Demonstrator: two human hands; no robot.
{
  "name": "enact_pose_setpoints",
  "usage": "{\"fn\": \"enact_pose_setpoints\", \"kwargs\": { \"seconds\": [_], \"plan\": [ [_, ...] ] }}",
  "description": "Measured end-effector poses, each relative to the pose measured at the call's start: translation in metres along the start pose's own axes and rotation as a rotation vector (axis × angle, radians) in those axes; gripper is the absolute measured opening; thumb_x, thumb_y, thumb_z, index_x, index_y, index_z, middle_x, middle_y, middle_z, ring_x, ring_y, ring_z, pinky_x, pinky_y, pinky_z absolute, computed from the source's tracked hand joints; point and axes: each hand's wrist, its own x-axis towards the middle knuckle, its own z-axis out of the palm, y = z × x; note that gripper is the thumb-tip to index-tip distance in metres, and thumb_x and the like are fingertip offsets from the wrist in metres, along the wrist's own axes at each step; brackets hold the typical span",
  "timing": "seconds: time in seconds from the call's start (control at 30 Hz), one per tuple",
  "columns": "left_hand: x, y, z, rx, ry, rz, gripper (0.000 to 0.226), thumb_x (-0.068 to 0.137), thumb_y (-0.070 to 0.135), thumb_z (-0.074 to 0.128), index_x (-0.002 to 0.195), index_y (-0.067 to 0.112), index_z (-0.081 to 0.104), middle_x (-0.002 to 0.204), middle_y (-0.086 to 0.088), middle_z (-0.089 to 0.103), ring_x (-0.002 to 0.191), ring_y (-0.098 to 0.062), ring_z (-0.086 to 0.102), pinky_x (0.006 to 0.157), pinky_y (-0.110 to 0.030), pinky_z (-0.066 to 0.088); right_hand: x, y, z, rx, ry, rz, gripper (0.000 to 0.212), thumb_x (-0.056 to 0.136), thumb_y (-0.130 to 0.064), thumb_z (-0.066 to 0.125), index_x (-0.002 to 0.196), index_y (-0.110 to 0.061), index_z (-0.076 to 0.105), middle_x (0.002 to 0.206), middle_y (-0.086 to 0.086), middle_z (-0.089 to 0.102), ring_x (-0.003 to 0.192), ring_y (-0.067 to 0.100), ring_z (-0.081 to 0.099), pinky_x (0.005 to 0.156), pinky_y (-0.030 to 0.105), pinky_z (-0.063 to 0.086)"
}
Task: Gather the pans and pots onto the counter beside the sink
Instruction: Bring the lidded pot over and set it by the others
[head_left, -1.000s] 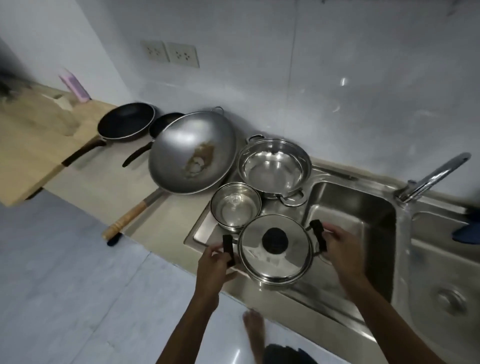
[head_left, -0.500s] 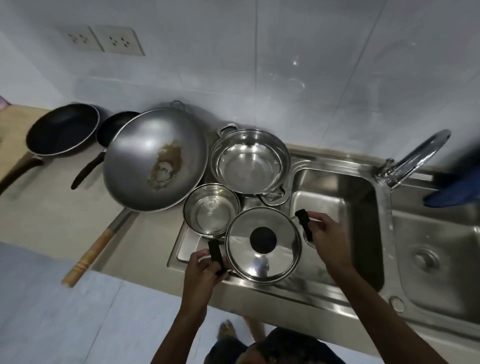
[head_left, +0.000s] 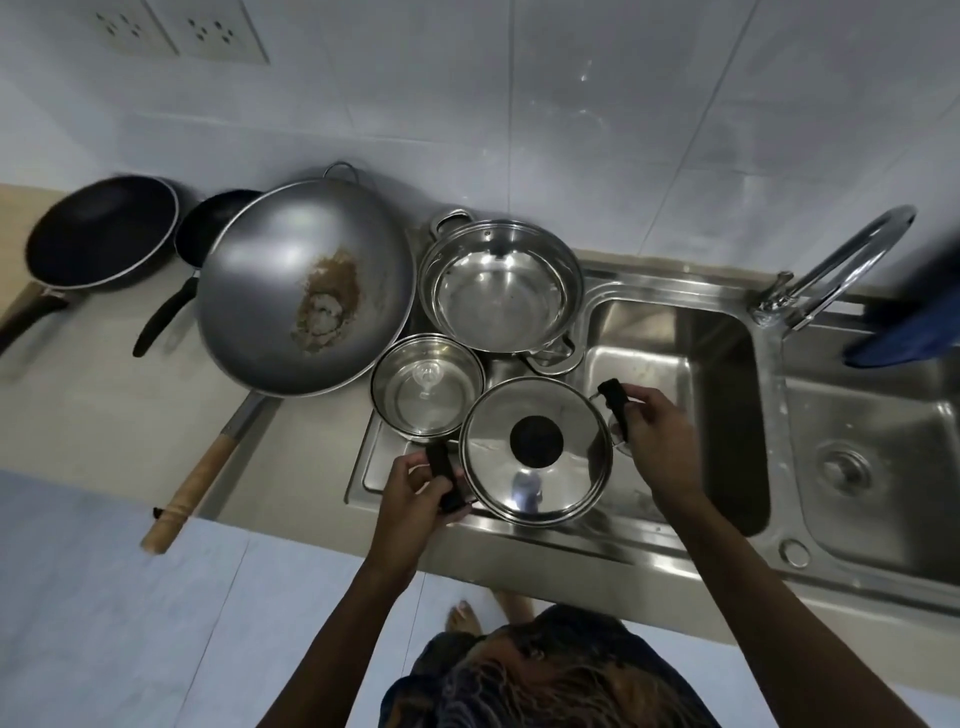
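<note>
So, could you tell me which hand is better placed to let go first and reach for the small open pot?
Left, probably. The left hand holds the lidded pot on the side nearest the small open pot; the right hand would have to cross over the lid.

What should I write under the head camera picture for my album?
Both hands, left hand and right hand, grip the black side handles of a lidded steel pot at the sink's edge.
</note>
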Motion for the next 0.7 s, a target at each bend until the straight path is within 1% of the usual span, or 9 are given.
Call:
{"fn": "enact_pose_setpoints", "kwargs": {
  "seconds": [0.07,0.13,0.17,0.27,0.4,0.5,0.57,0.63,0.7],
  "plan": [
    [-0.001,-0.001,0.000,0.004,0.005,0.006,0.029,0.094,-0.006,0.058,0.120,0.008,0.057,0.119,-0.021,0.069,0.107,-0.032,0.072,0.080,-0.045,0.065,0.000,0.000,0.001,0.017,-0.001,0.004,0.030,0.097,-0.008,0.051,0.118,-0.014,0.071,0.093,0.008,0.078,0.065,0.010,0.071,0.066,0.031,0.056],
    [-0.002,-0.002,0.000,0.006,0.004,0.018,0.030,0.094,-0.006,0.058,0.121,0.009,0.057,0.119,-0.020,0.069,0.108,-0.031,0.072,0.078,-0.043,0.065,0.000,0.001,0.001,0.050,-0.002,0.010,0.029,0.098,-0.006,0.050,0.119,-0.011,0.070,0.097,0.010,0.078,0.069,0.019,0.073,0.072,0.040,0.060],
    [-0.002,-0.002,0.001,0.004,0.005,0.022,0.030,0.095,-0.006,0.058,0.121,0.009,0.057,0.119,-0.019,0.070,0.108,-0.031,0.072,0.077,-0.040,0.065,0.000,0.002,0.001,0.057,-0.004,0.008,0.029,0.099,-0.006,0.050,0.119,-0.010,0.070,0.099,0.010,0.078,0.069,0.020,0.073,0.073,0.042,0.060],
    [-0.002,-0.003,0.003,0.003,0.020,0.024,0.030,0.095,-0.005,0.058,0.121,0.010,0.057,0.116,-0.018,0.071,0.105,-0.028,0.073,0.074,-0.037,0.065,0.001,0.004,0.000,0.045,-0.020,0.003,0.028,0.100,-0.008,0.050,0.120,-0.010,0.069,0.098,0.011,0.078,0.069,0.020,0.071,0.078,0.044,0.058],
    [-0.003,-0.005,0.004,-0.020,0.033,0.038,0.028,0.096,-0.004,0.057,0.119,0.012,0.059,0.112,-0.015,0.074,0.101,-0.024,0.075,0.073,-0.035,0.064,0.002,0.003,0.002,0.031,-0.013,0.008,0.028,0.100,-0.008,0.050,0.121,-0.011,0.068,0.099,0.010,0.079,0.075,0.025,0.076,0.086,0.048,0.059],
    [-0.007,-0.008,0.006,-0.038,0.045,0.054,0.025,0.097,-0.002,0.058,0.117,0.013,0.060,0.109,-0.012,0.076,0.101,-0.023,0.076,0.074,-0.035,0.064,0.002,0.003,0.001,0.017,-0.019,0.006,0.030,0.099,-0.008,0.049,0.122,-0.011,0.068,0.099,0.011,0.079,0.077,0.026,0.076,0.088,0.050,0.057],
    [-0.008,-0.011,0.007,-0.046,0.050,0.066,0.023,0.098,-0.002,0.058,0.116,0.012,0.060,0.109,-0.011,0.076,0.102,-0.023,0.075,0.077,-0.035,0.065,0.001,0.003,0.000,0.014,-0.019,0.002,0.030,0.099,-0.008,0.049,0.123,-0.011,0.067,0.099,0.011,0.079,0.077,0.024,0.077,0.087,0.050,0.058],
    [-0.009,-0.014,0.008,-0.043,0.063,0.071,0.021,0.099,0.000,0.057,0.117,0.011,0.059,0.112,-0.014,0.074,0.102,-0.023,0.075,0.079,-0.036,0.065,0.001,0.003,-0.001,0.019,-0.026,0.004,0.030,0.100,-0.008,0.049,0.124,-0.011,0.067,0.102,0.011,0.079,0.077,0.022,0.077,0.084,0.046,0.059],
    [-0.010,-0.015,0.010,0.002,0.080,0.090,0.019,0.100,0.002,0.057,0.115,0.015,0.060,0.112,-0.014,0.074,0.100,-0.022,0.075,0.078,-0.035,0.064,0.001,0.001,-0.002,-0.003,-0.046,0.007,0.030,0.101,-0.008,0.049,0.125,-0.012,0.065,0.105,0.009,0.078,0.078,0.018,0.076,0.074,0.033,0.059]
  ]
}}
